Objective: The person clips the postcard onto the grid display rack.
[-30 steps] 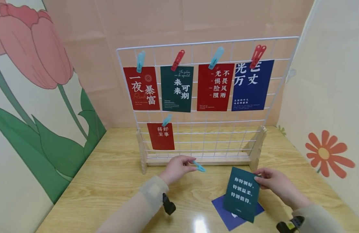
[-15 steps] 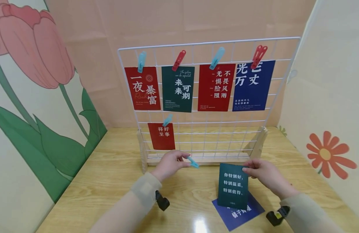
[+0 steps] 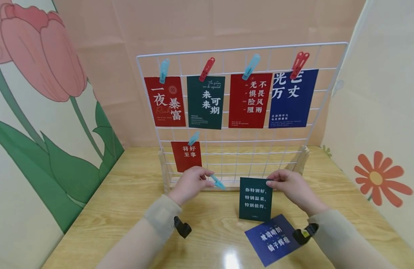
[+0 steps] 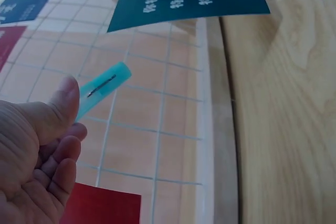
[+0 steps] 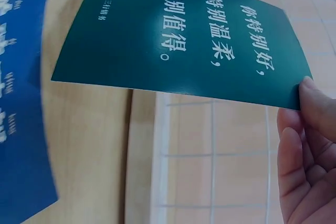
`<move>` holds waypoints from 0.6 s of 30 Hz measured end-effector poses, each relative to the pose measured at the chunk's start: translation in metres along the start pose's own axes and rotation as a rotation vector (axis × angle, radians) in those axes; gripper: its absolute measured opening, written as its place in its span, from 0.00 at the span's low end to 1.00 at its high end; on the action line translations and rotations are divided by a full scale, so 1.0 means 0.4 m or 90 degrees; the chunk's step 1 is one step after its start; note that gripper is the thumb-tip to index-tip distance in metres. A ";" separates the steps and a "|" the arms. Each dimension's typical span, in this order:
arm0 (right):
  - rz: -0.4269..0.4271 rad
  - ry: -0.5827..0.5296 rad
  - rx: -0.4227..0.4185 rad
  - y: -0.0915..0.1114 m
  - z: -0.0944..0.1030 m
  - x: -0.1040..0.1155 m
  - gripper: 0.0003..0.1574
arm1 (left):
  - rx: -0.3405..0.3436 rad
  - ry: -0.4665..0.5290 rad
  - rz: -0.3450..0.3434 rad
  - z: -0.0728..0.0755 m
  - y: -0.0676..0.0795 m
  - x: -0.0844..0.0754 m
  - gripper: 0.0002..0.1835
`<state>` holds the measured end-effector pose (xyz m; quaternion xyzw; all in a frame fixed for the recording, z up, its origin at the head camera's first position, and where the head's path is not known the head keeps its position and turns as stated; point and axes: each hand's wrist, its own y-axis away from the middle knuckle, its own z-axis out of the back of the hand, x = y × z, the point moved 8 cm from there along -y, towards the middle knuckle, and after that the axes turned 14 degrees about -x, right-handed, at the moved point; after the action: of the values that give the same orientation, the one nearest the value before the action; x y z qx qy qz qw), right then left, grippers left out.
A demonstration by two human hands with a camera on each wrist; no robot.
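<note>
My left hand (image 3: 191, 184) pinches a light-blue clothespin (image 3: 217, 182) between thumb and fingers, just in front of the grid's lower part. In the left wrist view the clothespin (image 4: 107, 85) points away from the thumb. With thumb and fingers my right hand (image 3: 292, 186) grips the top right corner of a dark green card (image 3: 255, 200) with white Chinese writing. That card is held up off the table, its printed face toward me. Below it a blue-purple card (image 3: 274, 241) lies flat on the wood. Behind both hands stands a white wire grid (image 3: 240, 164).
Clothespins hold a row of red, green and blue cards (image 3: 205, 112) along the grid's top. A smaller red card (image 3: 186, 157) hangs lower left under a blue clothespin (image 3: 194, 138). Wooden feet (image 3: 164, 172) support the grid on the wooden table (image 3: 126, 216).
My right hand has carried the green card left and up toward the grid, uncovering the blue-purple card. My left hand has shifted left and slightly up with the clothespin.
</note>
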<state>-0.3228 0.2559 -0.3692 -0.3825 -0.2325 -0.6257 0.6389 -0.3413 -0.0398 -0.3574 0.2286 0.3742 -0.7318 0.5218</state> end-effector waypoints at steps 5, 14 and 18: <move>0.017 -0.006 -0.012 -0.019 -0.006 0.037 0.18 | -0.021 -0.026 -0.007 0.028 -0.006 -0.014 0.18; 0.020 -0.017 -0.015 -0.049 -0.025 0.094 0.17 | -0.050 0.019 0.040 0.057 -0.015 -0.013 0.20; 0.023 -0.018 -0.012 -0.056 -0.034 0.111 0.17 | -0.056 0.051 0.045 0.065 -0.016 -0.013 0.20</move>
<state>-0.3424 0.2195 -0.3385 -0.4013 -0.2288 -0.6107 0.6431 -0.3441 -0.0559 -0.3357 0.2476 0.4181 -0.6860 0.5415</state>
